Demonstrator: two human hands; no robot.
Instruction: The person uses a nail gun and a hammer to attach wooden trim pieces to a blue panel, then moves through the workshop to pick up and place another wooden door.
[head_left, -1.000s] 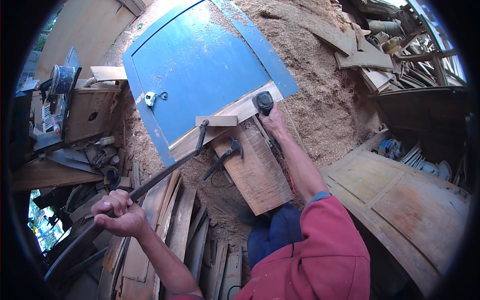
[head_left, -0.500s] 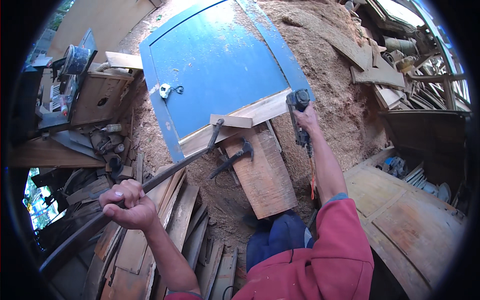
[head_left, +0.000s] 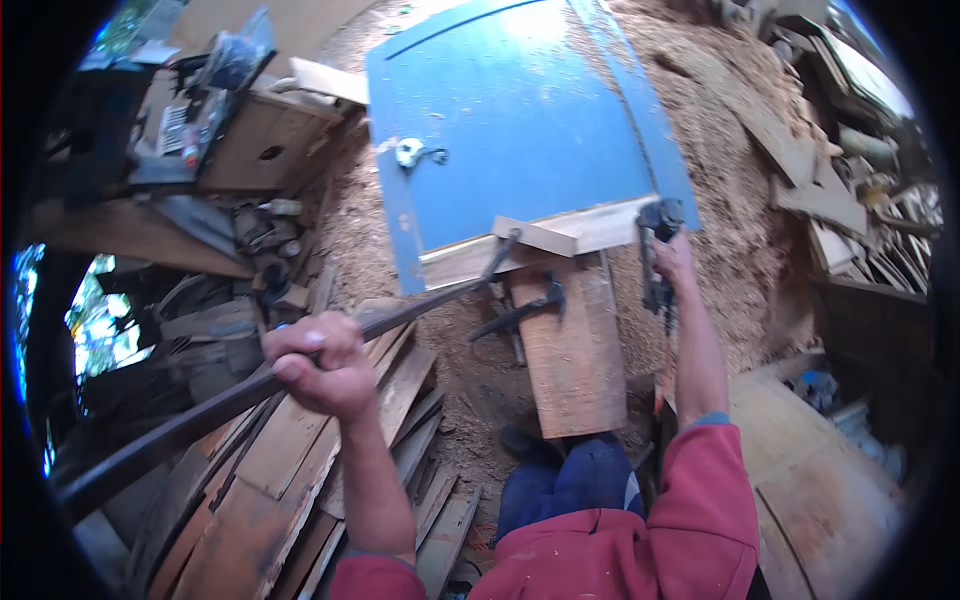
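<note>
Crowbar (head_left: 300, 365) in left hand (head_left: 320, 365)

Few packages or labels can be made out. At the upper left, on a cluttered wooden stand (head_left: 262, 145), a white label with dark lines (head_left: 177, 122) is seen on a machine, with a small red mark beside it. Its print is too blurred to be told. No signs or screens are seen.

Soft daylight, slight motion blur (fisheye edges bend, corners black).
</note>
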